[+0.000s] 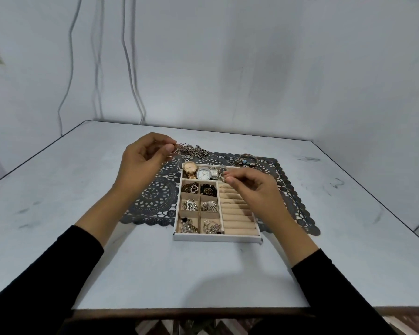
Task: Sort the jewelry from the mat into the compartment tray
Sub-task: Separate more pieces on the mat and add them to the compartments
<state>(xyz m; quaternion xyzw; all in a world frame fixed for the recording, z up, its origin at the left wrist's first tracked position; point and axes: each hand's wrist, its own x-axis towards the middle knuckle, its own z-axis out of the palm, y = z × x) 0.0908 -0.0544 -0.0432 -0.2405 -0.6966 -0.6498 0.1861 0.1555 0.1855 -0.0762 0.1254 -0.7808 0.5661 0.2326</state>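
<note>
Stretching out from the wall, the pale grey desk (pixel 58 189) shows a smooth top with dark scuffs. On it lies the mat (pixel 155 197), a dark rectangle cut like lace, with round doily patterns and a scalloped fringe. Over the mat's near middle sits the tray (pixel 215 238), a white-rimmed box lined in tan, its front edge right at the fringe.

Now the hands, both coming out of black sleeves (pixel 58 274). The left hand (pixel 140 165) hovers over the mat's far left corner, fingers (pixel 168 148) curled in and pinching one end of the tangled chains (pixel 196 151), a fine metallic heap lying at the mat's far edge. The right hand (pixel 252 189) hangs above the tray, fingers bunched, nipping a small silvery piece (pixel 223 174) over the right end of the long top compartment. What that piece is, I can't tell.

In that long compartment, three watches (pixel 203 174) lie side by side, a gold round one and two silvery. Below left, six small square cells (pixel 190 205) each hold a glittering cluster, some dark and beaded, some silver. Beside them run soft beige ring rolls (pixel 235 213), partly under the right hand.

At the mat's far right, well apart from the chains, rest silvery bangles (pixel 247 159) with a blue bead.
</note>
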